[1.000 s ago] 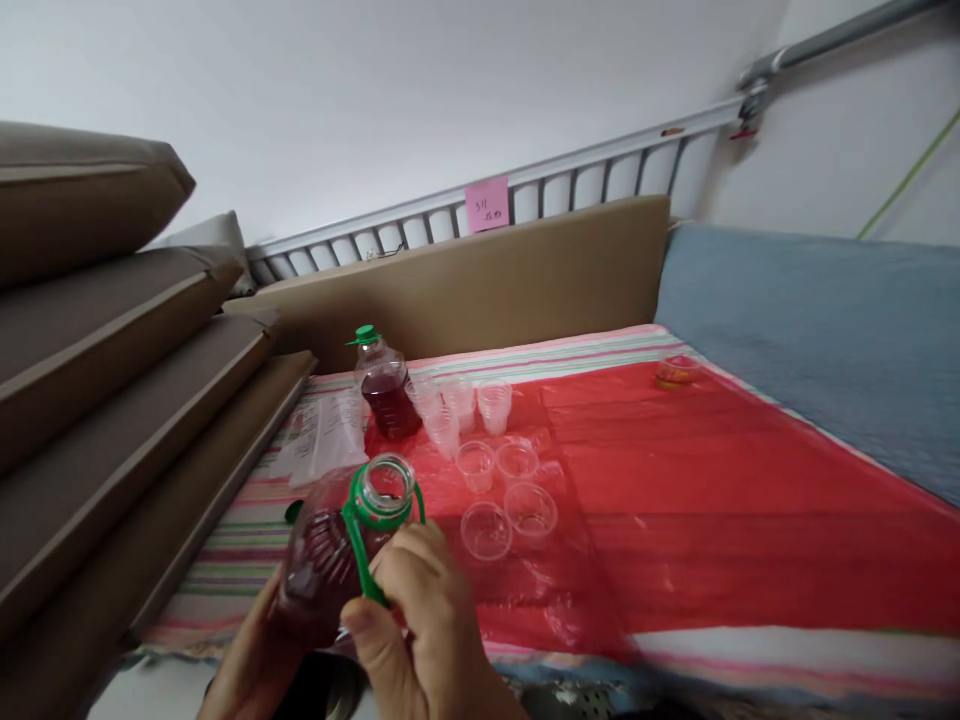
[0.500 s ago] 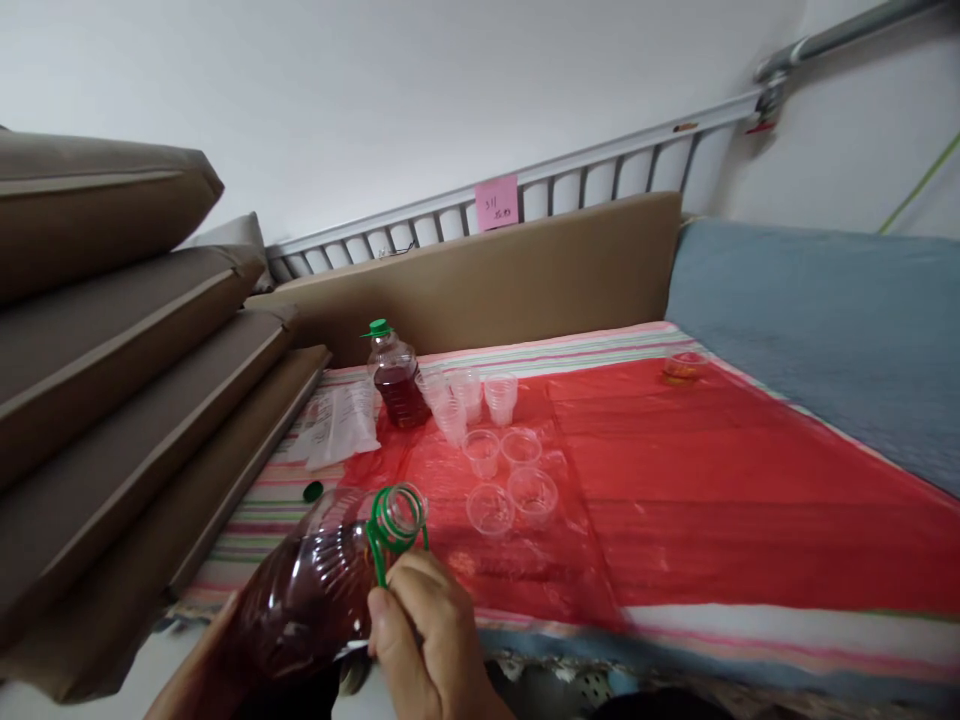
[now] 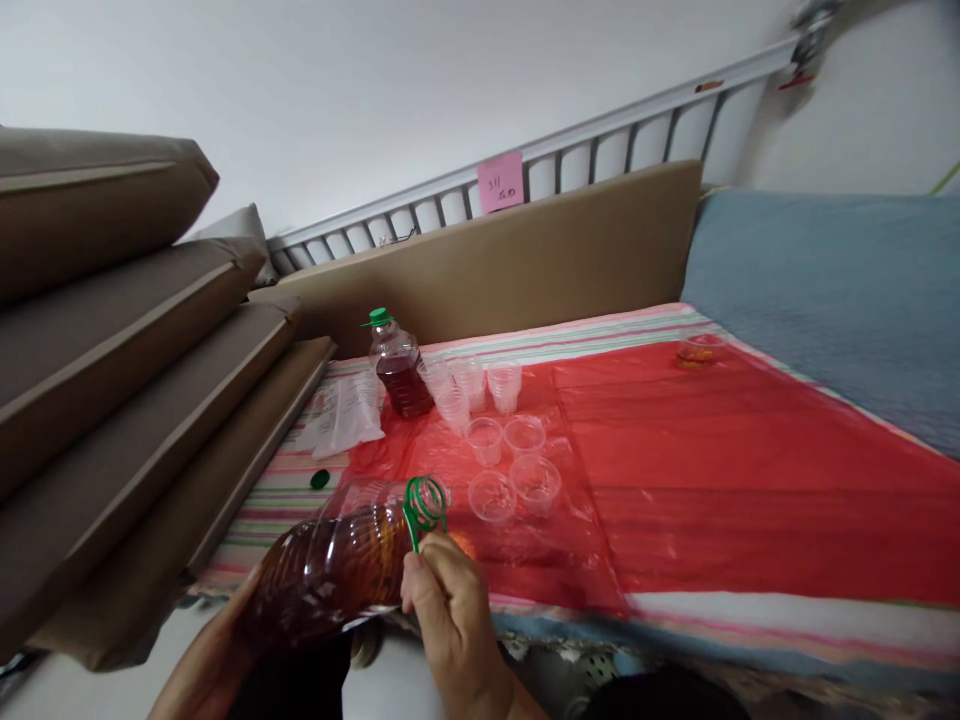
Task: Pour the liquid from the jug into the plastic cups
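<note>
Your right hand (image 3: 459, 605) grips the green plastic handle (image 3: 412, 528), your left hand (image 3: 201, 655), fingers hidden, holds the clear plastic bottle of dark-red liquid (image 3: 330, 570), its near-level axis pointing towards round clear cups (image 3: 493, 498).

A bottle (image 3: 330, 575) is held tilted rightward; its base is supported by the left hand (image 3: 210, 650), its green handle (image 3: 409, 526) is gripped by the right hand (image 3: 457, 610); near its mouth, four cups (image 3: 521, 472) are placed on the red sheet (image 3: 735, 480); farther, a second bottle (image 3: 401, 378) is seen.

left hand (image 3: 214, 640): low, partly hidden | right hand (image 3: 456, 592): curled, higher
</note>
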Demonstrator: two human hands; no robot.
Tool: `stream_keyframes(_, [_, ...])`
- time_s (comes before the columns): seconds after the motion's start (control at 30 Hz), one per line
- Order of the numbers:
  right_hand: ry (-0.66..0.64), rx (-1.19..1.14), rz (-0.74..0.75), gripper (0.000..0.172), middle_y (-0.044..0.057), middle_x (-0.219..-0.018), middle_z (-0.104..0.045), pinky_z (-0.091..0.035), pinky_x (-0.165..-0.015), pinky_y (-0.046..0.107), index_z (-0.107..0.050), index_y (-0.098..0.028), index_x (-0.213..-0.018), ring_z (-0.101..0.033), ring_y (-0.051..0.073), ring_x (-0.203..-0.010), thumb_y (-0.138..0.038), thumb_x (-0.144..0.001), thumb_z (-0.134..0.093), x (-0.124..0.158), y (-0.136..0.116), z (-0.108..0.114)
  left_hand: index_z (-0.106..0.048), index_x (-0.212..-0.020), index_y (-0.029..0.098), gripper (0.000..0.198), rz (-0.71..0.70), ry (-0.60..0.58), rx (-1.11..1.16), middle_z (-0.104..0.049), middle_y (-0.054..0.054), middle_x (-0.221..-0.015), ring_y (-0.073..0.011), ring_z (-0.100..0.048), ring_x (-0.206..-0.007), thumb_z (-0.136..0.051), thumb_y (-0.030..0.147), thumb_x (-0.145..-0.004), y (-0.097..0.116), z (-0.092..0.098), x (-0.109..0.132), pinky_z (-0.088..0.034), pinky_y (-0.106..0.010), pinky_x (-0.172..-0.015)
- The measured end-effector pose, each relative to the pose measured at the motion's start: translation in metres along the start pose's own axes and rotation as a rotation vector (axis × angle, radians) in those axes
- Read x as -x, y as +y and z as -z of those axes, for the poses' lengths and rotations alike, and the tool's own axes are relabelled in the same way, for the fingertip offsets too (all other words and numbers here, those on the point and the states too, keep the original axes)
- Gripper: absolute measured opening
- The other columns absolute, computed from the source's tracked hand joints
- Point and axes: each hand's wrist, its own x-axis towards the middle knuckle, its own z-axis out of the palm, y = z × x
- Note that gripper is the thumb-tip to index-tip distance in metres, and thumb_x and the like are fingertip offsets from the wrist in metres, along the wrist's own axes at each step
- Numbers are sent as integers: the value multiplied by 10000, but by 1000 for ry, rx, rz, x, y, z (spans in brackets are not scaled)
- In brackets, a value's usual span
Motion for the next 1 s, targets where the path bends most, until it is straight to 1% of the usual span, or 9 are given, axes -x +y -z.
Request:
stream_keyframes(0.1, [9, -57, -33, 422, -5, -607, -464, -380, -631, 282, -417, -220, -585, -483, 135, -622, -359, -980, -364, -1, 2, 1, -692, -1156, 168, 531, 75, 37, 54, -709, -124, -1155, -370, -517, -1256, -742, 446, -706, 4, 1, -2, -397, -504, -1081])
stream_keyframes(0.17, [23, -84, -52, 429, -6, -601, -471, -382, -635, 281, -423, -219, -575, -492, 134, -618, -366, -975, -374, -2, 4, 1, -668, -1195, 156, 534, 110, 69, 93, -725, -126, -1114, -365, -535, -1236, -734, 398, -723, 6, 0, -2, -404, -506, -1073])
stream_keyframes(0.27, [52, -106, -85, 435, -8, -598, -471, -383, -630, 279, -424, -221, -562, -496, 134, -612, -374, -967, -387, -3, 6, 1, -592, -1294, 151, 573, 106, 102, 102, -720, -123, -1124, -343, -520, -1249, -696, 348, -766, 9, -3, 0, -392, -479, -1082])
stream_keyframes(0.37, [72, -116, -112, 437, -8, -600, -473, -388, -639, 280, -424, -222, -556, -500, 135, -613, -376, -964, -389, -4, 9, 1, -528, -1353, 125, 634, 80, 135, 71, -718, -132, -1120, -346, -508, -1252, -683, 321, -771, 11, -8, 3, -392, -465, -1081])
stream_keyframes(0.47, [96, -117, -122, 440, -7, -598, -480, -390, -652, 284, -428, -223, -555, -508, 139, -620, -385, -962, -387, -4, 14, 2, -533, -1349, 117, 658, 72, 95, 22, -696, -149, -1158, -356, -495, -1262, -692, 370, -762, 13, -10, 3, -394, -458, -1079])
stream_keyframes(0.63, [133, -114, -123, 458, -7, -587, -490, -391, -665, 283, -433, -224, -543, -513, 140, -620, -391, -966, -378, -4, 22, 3, -523, -1359, 132, 674, 45, 145, -28, -684, -130, -1188, -348, -432, -1308, -695, 366, -751, 18, -12, 0, -404, -445, -1077])
stream_keyframes(0.8, [151, -135, -124, 458, -9, -577, -494, -397, -671, 283, -446, -223, -544, -517, 142, -621, -388, -967, -386, -6, 26, 4, -530, -1354, 128, 694, 84, 75, -55, -705, -126, -1150, -353, -455, -1301, -697, 410, -742, 25, -13, 0, -435, -440, -1063])
stream_keyframes(0.93, [173, -137, -114, 459, -7, -571, -504, -403, -674, 289, -458, -222, -550, -517, 145, -616, -392, -970, -387, -7, 30, 4, -562, -1321, 119, 623, 64, 146, -45, -725, -118, -1114, -333, -508, -1268, -682, 345, -753, 30, -20, 4, -427, -416, -1073])
stream_keyframes(1.0, [186, -139, -116, 456, -7, -573, -505, -405, -662, 289, -450, -223, -553, -517, 145, -612, -399, -970, -391, -7, 31, 3, -601, -1282, 133, 572, 49, 152, -49, -721, -102, -1134, -312, -520, -1263, -687, 311, -745, 32, -25, 8, -426, -381, -1075])
